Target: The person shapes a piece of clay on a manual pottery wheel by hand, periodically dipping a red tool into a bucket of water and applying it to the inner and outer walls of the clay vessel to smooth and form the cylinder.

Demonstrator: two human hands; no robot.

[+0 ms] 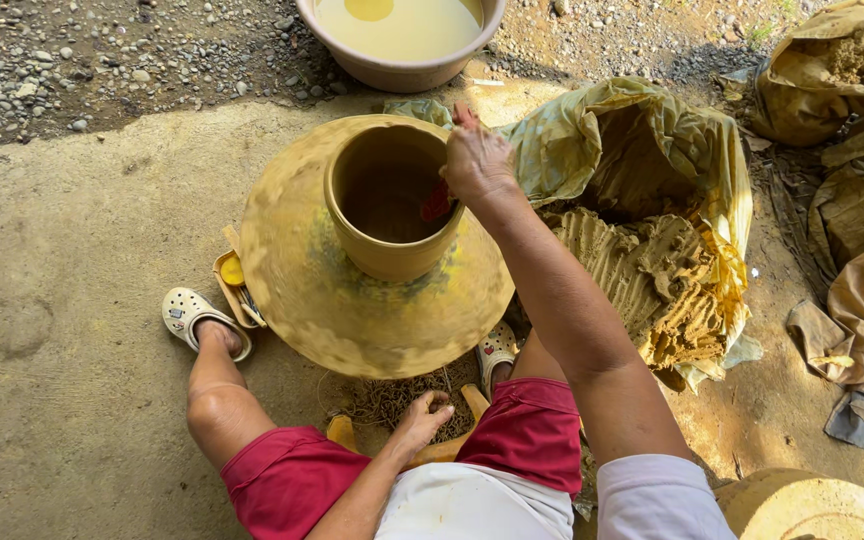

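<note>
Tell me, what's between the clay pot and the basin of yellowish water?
In the head view, a folded bit of plastic sheet and bare concrete ground lie between the clay pot and the basin.

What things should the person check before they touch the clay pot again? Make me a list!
1. Right hand steady on the rim of the clay pot: ok, it rests on the rim's right side.
2. Red tool in place: ok, it sits against the inside wall under that hand.
3. Pot centred on the wheel: ok, roughly in the middle.
4. Wheel turning: ok, its surface is blurred.
5. Left hand free: ok, it hangs low between the knees, holding nothing that shows.
6. Water basin filled: ok, cloudy yellowish liquid is in it.
</note>
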